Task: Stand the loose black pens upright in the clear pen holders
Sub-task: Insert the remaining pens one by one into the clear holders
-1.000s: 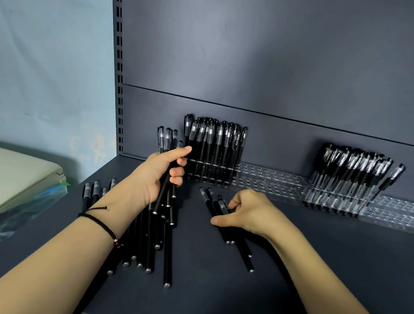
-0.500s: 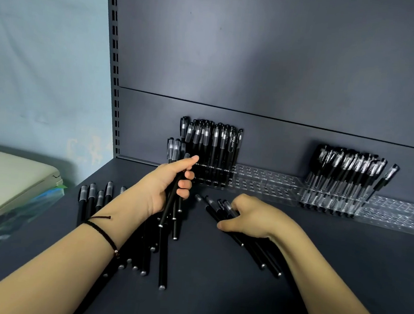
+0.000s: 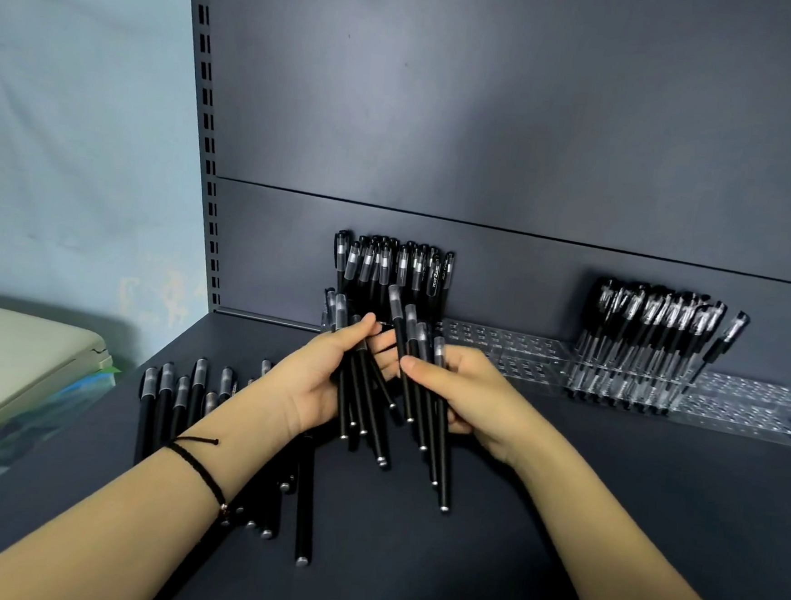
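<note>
My left hand (image 3: 318, 379) grips a bundle of several black pens (image 3: 361, 410), caps up, lifted off the shelf. My right hand (image 3: 466, 395) grips a second bunch of black pens (image 3: 426, 425) right beside it, the two hands almost touching. Loose black pens (image 3: 172, 400) lie on the dark shelf (image 3: 555, 525) under and left of my left forearm. Behind the hands a clear pen holder (image 3: 489, 342) stands against the back wall, with pens standing upright (image 3: 391, 266) in its left end. A second clear holder (image 3: 744, 408) to the right carries another upright group (image 3: 656, 330).
A slotted upright (image 3: 207, 143) marks the shelf's left edge, with a pale blue wall beyond. A beige machine (image 3: 14, 364) sits at the far left, lower than the shelf. The dark back panel (image 3: 493, 118) rises right behind the holders.
My right hand has lifted its pens off the shelf and brought them up beside the left hand's bundle. The left hand has shifted right and slightly up.
</note>
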Demonstrator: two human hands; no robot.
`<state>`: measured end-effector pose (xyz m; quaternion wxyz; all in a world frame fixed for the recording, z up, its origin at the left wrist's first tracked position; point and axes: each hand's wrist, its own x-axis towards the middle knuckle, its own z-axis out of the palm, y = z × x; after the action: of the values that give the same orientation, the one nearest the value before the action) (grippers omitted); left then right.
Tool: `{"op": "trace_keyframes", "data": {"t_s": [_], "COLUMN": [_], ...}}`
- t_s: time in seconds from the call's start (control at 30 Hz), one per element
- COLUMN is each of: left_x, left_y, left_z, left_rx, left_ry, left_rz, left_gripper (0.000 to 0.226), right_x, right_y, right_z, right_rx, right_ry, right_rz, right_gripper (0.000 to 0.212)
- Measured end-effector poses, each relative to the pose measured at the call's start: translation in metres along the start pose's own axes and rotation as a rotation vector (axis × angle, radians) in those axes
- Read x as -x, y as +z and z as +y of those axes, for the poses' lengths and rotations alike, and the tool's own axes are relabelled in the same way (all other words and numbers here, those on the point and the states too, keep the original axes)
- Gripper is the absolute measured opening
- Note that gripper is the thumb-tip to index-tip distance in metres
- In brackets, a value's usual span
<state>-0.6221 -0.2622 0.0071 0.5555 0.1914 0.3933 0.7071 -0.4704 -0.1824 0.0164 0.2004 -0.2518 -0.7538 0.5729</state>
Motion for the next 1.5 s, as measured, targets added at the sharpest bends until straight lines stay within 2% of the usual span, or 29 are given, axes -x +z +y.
{"op": "trace_keyframes", "data": {"t_s": [0.1,0.23,0.37,0.47,0.53,0.63,0.67,0.73,0.77,0.9,1.0,1.13,1.27,1.33,1.4,1.43,1.5], "left_x": [0.001,0.004,0.004,0.006,0.008,0.009,0.01,0.01,0.01,0.015,0.018,0.015,0.012,0.013,0.014,0.014,0.013], "left_y": [0.001,0.004,0.005,0.008,0.009,0.009,0.01,0.012,0.012,0.013,0.014,0.011,0.008,0.011,0.017,0.02,0.026], "left_z": [-0.003,-0.005,-0.007,-0.008,-0.008,-0.008,-0.008,-0.006,-0.005,0.004,0.003,-0.002,-0.003,-0.001,0.001,0.001,-0.004], "left_rx": [-0.171,-0.212,-0.256,-0.231,-0.222,-0.242,-0.247,-0.214,-0.185,-0.189,-0.291,-0.424,-0.478,-0.475,-0.489,-0.514,-0.589], "left_ry": [0.016,0.065,0.052,0.094,0.112,0.133,0.144,0.168,0.193,0.367,0.442,0.428,0.445,0.499,0.516,0.513,0.485], "left_rz": [-0.064,-0.071,-0.04,-0.066,-0.108,-0.151,-0.151,-0.151,-0.152,-0.173,-0.183,-0.195,-0.183,-0.181,-0.218,-0.247,-0.286], "left_gripper": [0.041,0.038,0.051,0.033,0.015,0.015,0.026,0.043,0.045,0.034,0.027,0.014,0.019,0.019,0.02,0.019,0.017], "right_x": [0.001,-0.002,-0.003,-0.004,-0.004,-0.002,-0.002,-0.002,-0.002,0.0,-0.001,0.0,0.006,0.007,0.007,0.006,0.005], "right_y": [0.008,0.014,0.015,0.017,0.018,0.019,0.019,0.016,0.014,0.004,0.003,0.006,-0.003,-0.011,-0.015,-0.015,-0.013], "right_z": [0.002,0.007,0.008,0.01,0.01,0.008,0.008,0.008,0.006,0.004,0.007,0.008,-0.004,-0.01,-0.019,-0.025,-0.038], "right_rx": [0.064,0.112,0.162,0.191,0.257,0.4,0.428,0.444,0.445,0.533,0.583,0.731,0.873,0.771,0.375,0.198,0.039], "right_ry": [-0.002,-0.056,-0.191,-0.247,-0.29,-0.344,-0.342,-0.327,-0.318,-0.329,-0.364,-0.394,-0.272,-0.294,-0.396,-0.457,-0.581], "right_rz": [-0.077,-0.067,0.033,0.166,0.256,0.328,0.331,0.297,0.257,0.087,0.057,0.118,0.109,0.287,0.469,0.506,0.462], "right_gripper": [0.015,0.025,0.039,0.053,0.055,0.061,0.064,0.066,0.063,0.045,0.038,0.049,0.066,0.074,0.065,0.058,0.046]}}
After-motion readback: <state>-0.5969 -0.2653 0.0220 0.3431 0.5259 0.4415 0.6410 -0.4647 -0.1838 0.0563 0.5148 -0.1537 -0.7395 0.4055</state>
